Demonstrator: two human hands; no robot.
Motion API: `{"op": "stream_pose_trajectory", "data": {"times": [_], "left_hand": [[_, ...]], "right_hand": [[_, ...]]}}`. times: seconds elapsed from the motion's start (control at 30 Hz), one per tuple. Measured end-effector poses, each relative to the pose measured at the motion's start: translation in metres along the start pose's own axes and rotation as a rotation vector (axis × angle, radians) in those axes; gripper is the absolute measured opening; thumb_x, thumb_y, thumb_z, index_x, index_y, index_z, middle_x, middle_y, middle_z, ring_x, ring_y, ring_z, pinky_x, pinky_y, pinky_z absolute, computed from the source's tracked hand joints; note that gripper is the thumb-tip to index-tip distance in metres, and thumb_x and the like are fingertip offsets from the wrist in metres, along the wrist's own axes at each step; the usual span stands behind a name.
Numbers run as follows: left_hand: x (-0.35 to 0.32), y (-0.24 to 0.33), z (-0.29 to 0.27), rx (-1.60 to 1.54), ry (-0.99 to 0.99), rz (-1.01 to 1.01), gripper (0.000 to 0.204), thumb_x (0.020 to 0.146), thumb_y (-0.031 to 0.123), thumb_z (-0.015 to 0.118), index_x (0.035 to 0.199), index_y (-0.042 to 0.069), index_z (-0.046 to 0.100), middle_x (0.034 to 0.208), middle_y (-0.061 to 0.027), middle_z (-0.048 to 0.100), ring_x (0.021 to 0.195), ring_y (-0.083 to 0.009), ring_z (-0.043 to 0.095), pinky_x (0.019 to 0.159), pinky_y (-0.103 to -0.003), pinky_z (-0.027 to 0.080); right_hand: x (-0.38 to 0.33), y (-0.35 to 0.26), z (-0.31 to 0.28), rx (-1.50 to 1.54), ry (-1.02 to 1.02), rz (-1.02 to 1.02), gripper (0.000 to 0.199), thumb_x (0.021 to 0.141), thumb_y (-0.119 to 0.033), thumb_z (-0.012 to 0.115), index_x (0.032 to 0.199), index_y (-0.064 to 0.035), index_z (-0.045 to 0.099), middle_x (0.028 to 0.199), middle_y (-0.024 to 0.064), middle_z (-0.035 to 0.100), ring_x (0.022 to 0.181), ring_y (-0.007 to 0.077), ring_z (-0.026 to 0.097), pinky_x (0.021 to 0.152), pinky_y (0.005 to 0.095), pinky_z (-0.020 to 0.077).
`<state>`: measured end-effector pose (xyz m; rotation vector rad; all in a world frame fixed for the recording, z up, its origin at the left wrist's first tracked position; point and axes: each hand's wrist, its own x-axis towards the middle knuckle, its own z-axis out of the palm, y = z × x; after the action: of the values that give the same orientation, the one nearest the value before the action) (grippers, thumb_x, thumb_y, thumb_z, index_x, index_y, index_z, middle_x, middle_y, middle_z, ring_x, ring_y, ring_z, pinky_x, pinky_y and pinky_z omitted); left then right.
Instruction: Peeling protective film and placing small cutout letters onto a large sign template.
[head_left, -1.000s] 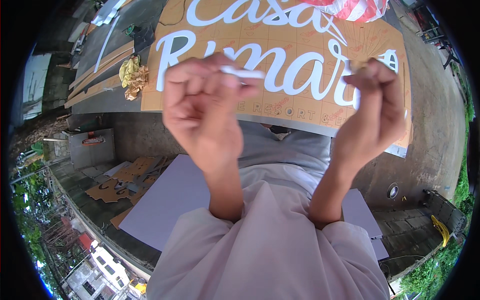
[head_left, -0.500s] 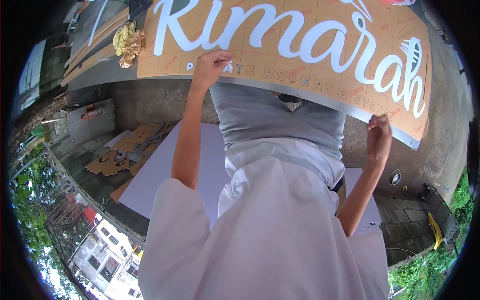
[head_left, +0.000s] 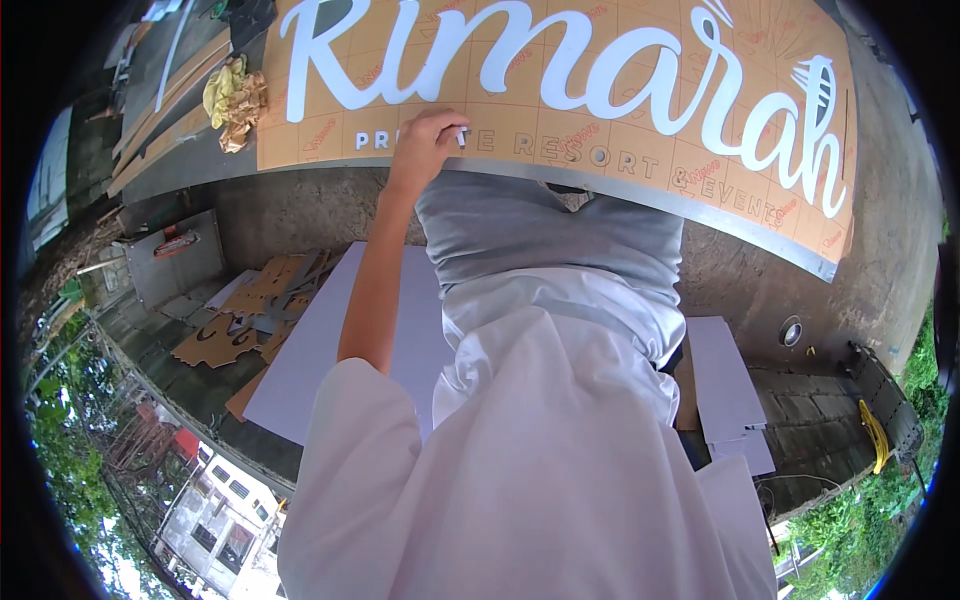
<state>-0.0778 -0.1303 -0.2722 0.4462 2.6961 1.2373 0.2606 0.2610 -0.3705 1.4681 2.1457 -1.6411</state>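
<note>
A brown paper-faced sheet [head_left: 275, 140] lies in front of me, with large white script letters [head_left: 600, 75] across it. Along its near edge runs a row of small letter outlines; the first few carry small white letters [head_left: 375, 141]. Over this row my left hand [head_left: 425, 150] is closed in a pinch, and a small white letter [head_left: 462, 139] shows at its fingertips, against the sheet. The hand covers part of the row. My right hand is out of view; only the right sleeve [head_left: 730, 500] shows at lower right.
Crumpled paper [head_left: 235, 105] lies beside the sheet's left edge, near long wooden strips [head_left: 170, 110]. Below the metal-edged table are white panels [head_left: 335, 340] and brown cut-out scraps [head_left: 225, 335]. A yellow coiled thing [head_left: 873, 437] is at far right.
My right hand has left the sheet's near edge and dropped out of view. My left hand has shifted slightly right along the small letters. The whole view has tilted a little.
</note>
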Motion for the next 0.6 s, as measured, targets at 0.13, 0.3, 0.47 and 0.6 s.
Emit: {"op": "stream_pose_trajectory", "data": {"times": [0.13, 0.3, 0.47, 0.6], "left_hand": [[0.000, 0.001, 0.004, 0.024, 0.003, 0.096, 0.013, 0.069, -0.003, 0.060, 0.081, 0.001, 0.062, 0.078, -0.0109, 0.060, 0.073, -0.0271, 0.058, 0.064, -0.035, 0.046], [-0.008, -0.004, 0.011, 0.165, 0.097, 0.185, 0.013, 0.067, -0.003, 0.060, 0.078, 0.002, 0.063, 0.080, -0.0096, 0.060, 0.078, -0.0272, 0.057, 0.069, -0.036, 0.046], [-0.014, -0.002, 0.017, 0.198, 0.148, 0.158, 0.013, 0.067, -0.002, 0.061, 0.079, 0.003, 0.063, 0.083, -0.0088, 0.060, 0.081, -0.0278, 0.056, 0.071, -0.037, 0.046], [-0.017, 0.009, 0.030, 0.229, 0.191, 0.267, 0.014, 0.070, 0.005, 0.061, 0.085, 0.005, 0.062, 0.086, -0.0064, 0.060, 0.084, -0.0270, 0.055, 0.074, -0.037, 0.045]], "right_hand": [[0.003, 0.007, 0.011, -0.048, -0.027, -0.035, 0.019, 0.077, -0.010, 0.060, 0.092, 0.0012, 0.060, 0.082, 0.0089, 0.061, 0.069, 0.0144, 0.059, 0.061, 0.0263, 0.0490], [0.002, 0.013, 0.018, -0.108, -0.042, -0.070, 0.020, 0.076, -0.011, 0.060, 0.092, 0.0006, 0.060, 0.082, 0.0098, 0.062, 0.070, 0.0147, 0.059, 0.061, 0.0269, 0.0488], [0.002, 0.019, 0.007, -0.200, -0.071, -0.104, 0.020, 0.076, -0.012, 0.059, 0.093, 0.0000, 0.061, 0.082, 0.0106, 0.062, 0.070, 0.0150, 0.060, 0.061, 0.0274, 0.0486], [0.008, 0.023, 0.004, -0.275, -0.101, -0.137, 0.021, 0.076, -0.013, 0.059, 0.093, -0.0005, 0.061, 0.082, 0.0113, 0.063, 0.071, 0.0153, 0.060, 0.062, 0.0278, 0.0485]]}}
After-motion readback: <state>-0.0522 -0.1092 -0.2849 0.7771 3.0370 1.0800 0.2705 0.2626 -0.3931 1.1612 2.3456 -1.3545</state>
